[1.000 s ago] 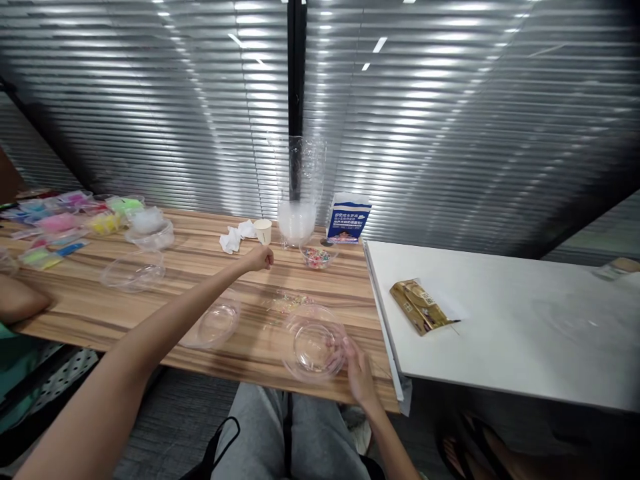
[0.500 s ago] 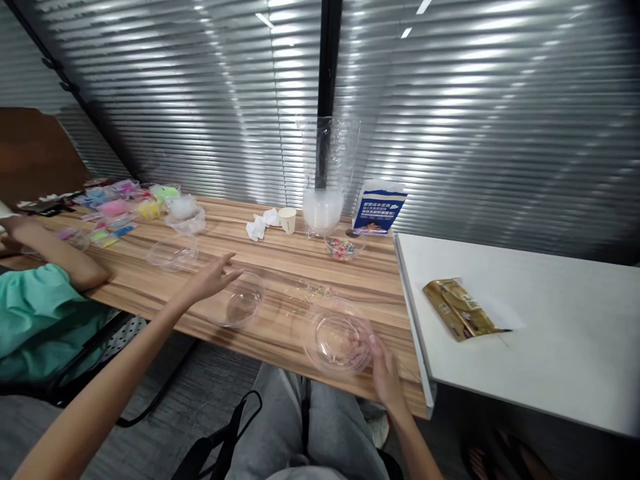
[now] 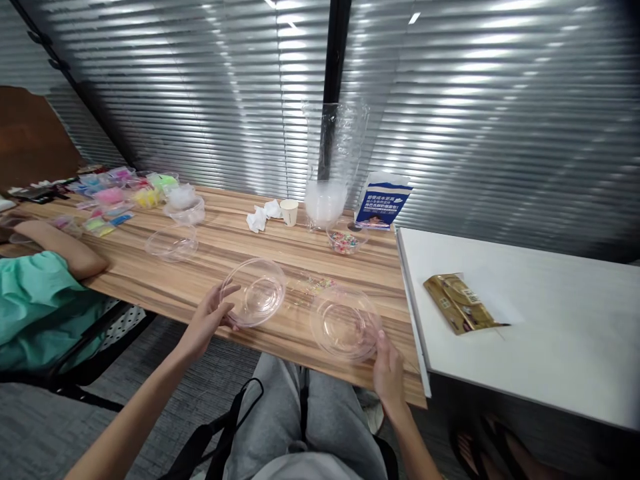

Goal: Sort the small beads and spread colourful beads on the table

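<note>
My left hand (image 3: 207, 320) grips the near rim of a clear plastic bowl (image 3: 254, 291) and tilts it up off the wooden table (image 3: 200, 273). A second clear bowl (image 3: 345, 323) sits at the table's near edge, and my right hand (image 3: 387, 370) holds its near-right rim. Coloured beads (image 3: 315, 285) lie scattered on the wood between the two bowls.
Further back stand a small bowl of coloured beads (image 3: 343, 241), a clear bag with white filling (image 3: 327, 193), a paper cup (image 3: 289, 212), crumpled tissue (image 3: 263, 217) and a blue packet (image 3: 383, 207). Another person's arm (image 3: 60, 243) rests at left near colourful packs (image 3: 115, 197). A gold wrapper (image 3: 457, 303) lies on the white table (image 3: 550, 333).
My left hand drew back from near the paper cup, came to the left bowl and took its rim, lifting it into a tilt. The right hand stayed on the right bowl.
</note>
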Available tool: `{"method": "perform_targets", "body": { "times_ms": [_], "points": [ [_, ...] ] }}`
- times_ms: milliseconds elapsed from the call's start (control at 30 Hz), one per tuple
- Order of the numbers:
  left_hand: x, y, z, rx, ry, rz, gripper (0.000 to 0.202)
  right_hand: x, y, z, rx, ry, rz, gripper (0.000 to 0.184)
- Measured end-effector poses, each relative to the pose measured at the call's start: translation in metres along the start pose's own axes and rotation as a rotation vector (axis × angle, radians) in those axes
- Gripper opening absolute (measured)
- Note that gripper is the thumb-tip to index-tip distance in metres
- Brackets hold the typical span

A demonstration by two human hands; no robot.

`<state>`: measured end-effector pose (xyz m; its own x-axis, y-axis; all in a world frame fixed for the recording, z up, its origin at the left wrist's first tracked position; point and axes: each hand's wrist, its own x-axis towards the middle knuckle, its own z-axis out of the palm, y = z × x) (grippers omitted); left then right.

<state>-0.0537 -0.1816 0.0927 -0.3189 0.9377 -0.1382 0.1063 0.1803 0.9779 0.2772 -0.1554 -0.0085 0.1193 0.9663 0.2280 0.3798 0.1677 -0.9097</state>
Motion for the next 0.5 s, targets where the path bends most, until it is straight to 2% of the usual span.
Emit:
{"method": "perform_targets", "body": {
  "times_ms": [133,200,333,400,500],
  "points": [
    [-0.021,0.022,0.022,0.003,-0.026,0.104,0.061,0.001,-0.005,-0.003,-0.016,0.011,0.037,0.062],
    [-0.030,0.031,0.031,-0.007,-0.044,0.128,0.060,0.003,-0.016,-0.009,-0.027,0.044,0.036,0.059],
    [-0.041,0.040,0.048,-0.010,-0.086,0.146,0.058,-0.004,-0.067,-0.031,0.080,0.114,-0.052,0.039],
    [-0.046,0.042,0.054,-0.004,-0.110,0.149,0.057,-0.018,-0.099,-0.048,0.188,0.055,-0.178,0.032],
    [-0.050,0.046,0.063,-0.025,-0.155,0.157,0.056,-0.045,-0.139,-0.077,0.209,-0.113,-0.397,0.036]
  ]
}}
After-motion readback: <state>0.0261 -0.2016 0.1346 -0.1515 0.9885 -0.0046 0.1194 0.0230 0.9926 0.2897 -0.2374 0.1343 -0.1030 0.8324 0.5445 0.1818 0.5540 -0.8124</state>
